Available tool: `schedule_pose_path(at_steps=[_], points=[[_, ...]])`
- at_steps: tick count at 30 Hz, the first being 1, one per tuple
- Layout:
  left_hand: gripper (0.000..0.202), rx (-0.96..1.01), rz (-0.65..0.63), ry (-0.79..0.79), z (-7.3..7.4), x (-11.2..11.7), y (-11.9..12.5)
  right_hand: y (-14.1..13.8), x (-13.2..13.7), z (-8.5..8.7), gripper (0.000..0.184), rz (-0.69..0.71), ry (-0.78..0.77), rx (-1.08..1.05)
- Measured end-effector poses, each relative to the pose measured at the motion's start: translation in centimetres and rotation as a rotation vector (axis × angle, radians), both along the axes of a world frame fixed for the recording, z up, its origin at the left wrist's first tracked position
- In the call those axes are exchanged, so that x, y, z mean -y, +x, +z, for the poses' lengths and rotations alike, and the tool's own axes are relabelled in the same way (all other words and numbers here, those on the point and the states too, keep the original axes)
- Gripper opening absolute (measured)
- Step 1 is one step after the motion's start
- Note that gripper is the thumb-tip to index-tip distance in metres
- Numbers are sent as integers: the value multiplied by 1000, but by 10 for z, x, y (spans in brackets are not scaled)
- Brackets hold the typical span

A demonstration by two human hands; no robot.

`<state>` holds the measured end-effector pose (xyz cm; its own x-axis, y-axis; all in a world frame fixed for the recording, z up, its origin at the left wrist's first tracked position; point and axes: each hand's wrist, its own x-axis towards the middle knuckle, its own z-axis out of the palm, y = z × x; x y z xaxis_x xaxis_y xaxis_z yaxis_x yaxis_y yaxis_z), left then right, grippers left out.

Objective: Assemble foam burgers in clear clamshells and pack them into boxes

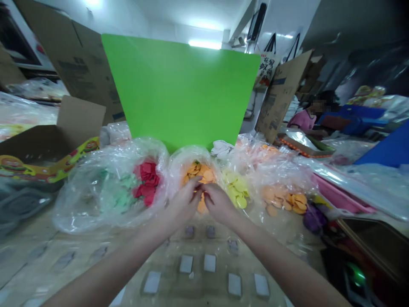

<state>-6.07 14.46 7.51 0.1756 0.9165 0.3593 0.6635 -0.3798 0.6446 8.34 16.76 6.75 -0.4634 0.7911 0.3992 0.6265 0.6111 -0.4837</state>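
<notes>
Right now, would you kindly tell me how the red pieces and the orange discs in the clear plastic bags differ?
The red pieces are deep red, while the orange discs are orange. The orange discs look plainly round; the red pieces overlap too much to judge their outline. The left hand and right hand are at the orange discs, whereas the red pieces sit further left, away from both hands. Both lie heaped in clear plastic bags.

Left hand (182, 205) and right hand (219, 204) at orange discs (207, 175), clear plastic bag (185, 158), yellow discs (236, 189) beside, green board (179, 89) behind
</notes>
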Motion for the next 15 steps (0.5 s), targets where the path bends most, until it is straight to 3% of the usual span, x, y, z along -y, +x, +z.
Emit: schedule_pose_path(at_steps=[1, 3, 6, 8, 10, 13, 15], points=[[40, -250, 57, 12, -21, -26, -3, -9, -25, -24, 26, -33, -44, 175], [43, -386, 117, 21, -50, -70, -22, -15, -70, -60, 26, -73, -45, 275], [49, -480, 245, 64, -62, -106, -63, 3, -109, -85, 35, -220, -18, 352], [49, -537, 306, 98, -60, -113, -78, 13, -120, -90, 38, -296, -11, 410], [44, -594, 294, 134, -59, -118, -75, 8, -127, -91, 35, -278, -10, 470], [31, -687, 149, 184, -62, -137, -56, -18, -147, -86, 22, -147, -18, 541], [29, -748, 75, 203, -62, -158, -53, -34, -170, -76, 18, -140, -20, 571]])
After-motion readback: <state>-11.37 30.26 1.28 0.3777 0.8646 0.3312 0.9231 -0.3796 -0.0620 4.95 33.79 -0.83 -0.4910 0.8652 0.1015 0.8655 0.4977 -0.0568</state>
